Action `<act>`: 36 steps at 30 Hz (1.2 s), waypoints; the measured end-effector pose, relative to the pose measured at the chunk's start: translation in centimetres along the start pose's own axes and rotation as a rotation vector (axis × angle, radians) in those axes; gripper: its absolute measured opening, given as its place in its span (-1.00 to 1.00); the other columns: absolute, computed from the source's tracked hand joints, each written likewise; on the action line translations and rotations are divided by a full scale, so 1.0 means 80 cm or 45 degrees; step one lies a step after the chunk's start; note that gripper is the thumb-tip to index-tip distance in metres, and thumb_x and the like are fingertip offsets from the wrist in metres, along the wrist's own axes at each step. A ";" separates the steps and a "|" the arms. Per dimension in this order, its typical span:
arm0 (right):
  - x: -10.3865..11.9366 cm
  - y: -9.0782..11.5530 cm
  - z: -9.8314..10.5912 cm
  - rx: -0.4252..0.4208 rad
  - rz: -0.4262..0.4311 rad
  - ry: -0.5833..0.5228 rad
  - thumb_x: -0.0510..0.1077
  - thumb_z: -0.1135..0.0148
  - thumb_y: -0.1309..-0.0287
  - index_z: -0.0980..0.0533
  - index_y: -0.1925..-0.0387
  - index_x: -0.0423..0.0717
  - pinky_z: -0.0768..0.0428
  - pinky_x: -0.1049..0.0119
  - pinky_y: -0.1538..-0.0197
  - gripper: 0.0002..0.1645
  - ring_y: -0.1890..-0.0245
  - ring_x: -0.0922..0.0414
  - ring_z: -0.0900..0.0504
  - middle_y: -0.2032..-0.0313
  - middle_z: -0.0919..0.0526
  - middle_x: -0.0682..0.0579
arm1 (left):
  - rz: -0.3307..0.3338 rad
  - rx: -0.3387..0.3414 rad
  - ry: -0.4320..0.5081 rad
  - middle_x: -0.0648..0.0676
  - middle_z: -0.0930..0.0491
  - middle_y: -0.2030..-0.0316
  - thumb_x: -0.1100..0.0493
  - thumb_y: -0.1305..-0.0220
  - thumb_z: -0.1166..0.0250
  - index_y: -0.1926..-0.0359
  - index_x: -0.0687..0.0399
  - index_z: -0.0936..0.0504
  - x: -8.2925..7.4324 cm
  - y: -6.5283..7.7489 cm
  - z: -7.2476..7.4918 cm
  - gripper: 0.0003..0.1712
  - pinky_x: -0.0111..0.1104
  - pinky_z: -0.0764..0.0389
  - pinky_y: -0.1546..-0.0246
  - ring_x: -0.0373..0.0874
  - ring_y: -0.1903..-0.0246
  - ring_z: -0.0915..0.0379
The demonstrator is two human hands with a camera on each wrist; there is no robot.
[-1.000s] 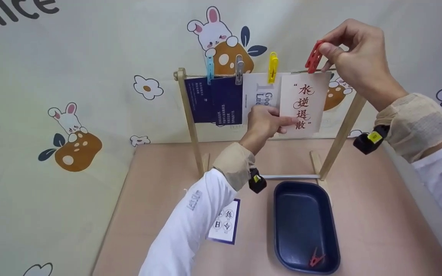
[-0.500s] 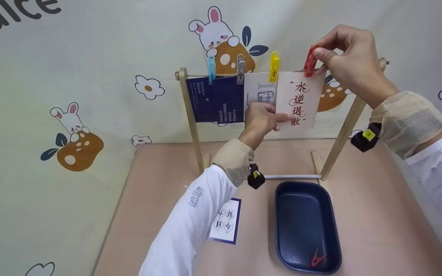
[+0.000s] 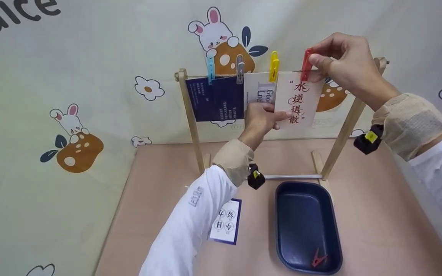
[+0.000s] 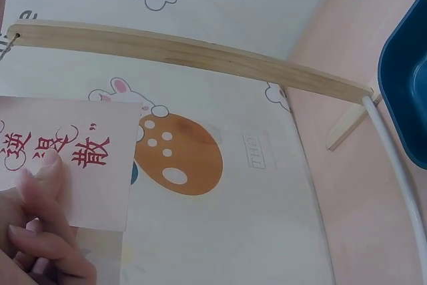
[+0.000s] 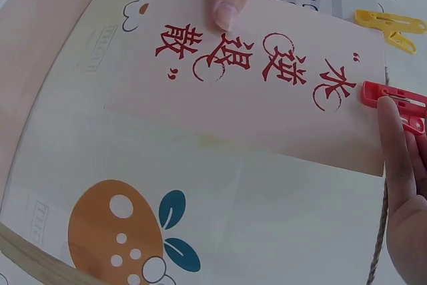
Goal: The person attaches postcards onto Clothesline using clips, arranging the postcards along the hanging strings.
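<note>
A pale card (image 3: 311,101) with red characters hangs upright at the rope, held at its lower left by my left hand (image 3: 258,120). That thumb (image 5: 230,8) lies on the card's printed face, and the fingers are behind it. My right hand (image 3: 347,63) pinches a red clothespin (image 3: 306,64) by its upper end. In the right wrist view, the tip of the red clothespin (image 5: 383,95) overlaps the card's top edge, beside the rope (image 5: 379,238). Whether its tips grip both card and rope cannot be made out.
Along the rope, blue (image 3: 211,69), grey (image 3: 240,69) and yellow (image 3: 274,66) clothespins hold dark blue cards (image 3: 225,97) and a white card (image 3: 254,86). Below the wooden stand (image 3: 192,128), a dark blue basin (image 3: 301,218) contains another red clothespin (image 3: 318,258). A blue-bordered card (image 3: 226,224) lies on the table.
My right hand has come down and left, bringing the red clothespin from above the rope onto the card's top edge. The card has shifted slightly left with my left hand.
</note>
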State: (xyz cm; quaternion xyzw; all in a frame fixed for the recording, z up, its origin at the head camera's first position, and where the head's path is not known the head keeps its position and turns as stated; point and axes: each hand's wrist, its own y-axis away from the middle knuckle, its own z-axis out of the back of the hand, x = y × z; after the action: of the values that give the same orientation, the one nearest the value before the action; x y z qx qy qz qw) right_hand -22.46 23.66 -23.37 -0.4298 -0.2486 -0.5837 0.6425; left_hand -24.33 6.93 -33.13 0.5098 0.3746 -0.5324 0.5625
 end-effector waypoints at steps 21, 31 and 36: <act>-0.002 0.012 -0.001 -0.018 0.062 -0.149 -0.01 -0.31 -0.03 -0.49 -0.04 -0.05 -0.48 0.52 0.04 -0.49 0.09 0.23 -0.54 0.05 -0.59 0.07 | -0.014 -0.014 0.060 0.02 -0.71 0.45 0.18 0.10 -0.46 0.21 0.10 -0.68 0.042 0.008 0.036 -0.67 -0.54 -0.40 0.77 -0.26 0.70 -0.52; -0.010 0.044 0.001 -0.328 0.294 -0.072 -0.18 -0.30 -0.02 -0.55 0.15 -0.14 -0.47 0.52 0.27 -0.70 0.20 0.22 -0.50 0.26 -0.57 0.12 | 0.000 -0.011 0.035 0.06 -0.70 0.46 0.21 0.07 -0.44 0.26 0.09 -0.68 0.071 0.012 0.057 -0.74 -0.55 -0.44 0.76 -0.25 0.70 -0.52; -0.021 0.073 -0.003 -0.295 0.306 -0.051 -0.24 -0.28 -0.03 -0.54 0.16 -0.23 -0.53 0.58 0.31 -0.72 0.24 0.21 -0.51 0.26 -0.57 0.07 | -0.001 -0.006 0.027 0.05 -0.70 0.46 0.20 0.04 -0.43 0.26 0.09 -0.68 0.086 0.016 0.062 -0.76 -0.55 -0.45 0.76 -0.26 0.70 -0.52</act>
State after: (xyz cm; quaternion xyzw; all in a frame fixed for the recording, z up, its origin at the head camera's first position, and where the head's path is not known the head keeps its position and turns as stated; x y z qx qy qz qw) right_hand -17.16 24.05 -26.37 -0.5393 -0.1393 -0.5186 0.6486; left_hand -22.64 0.52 -38.58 0.5137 0.3820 -0.5264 0.5595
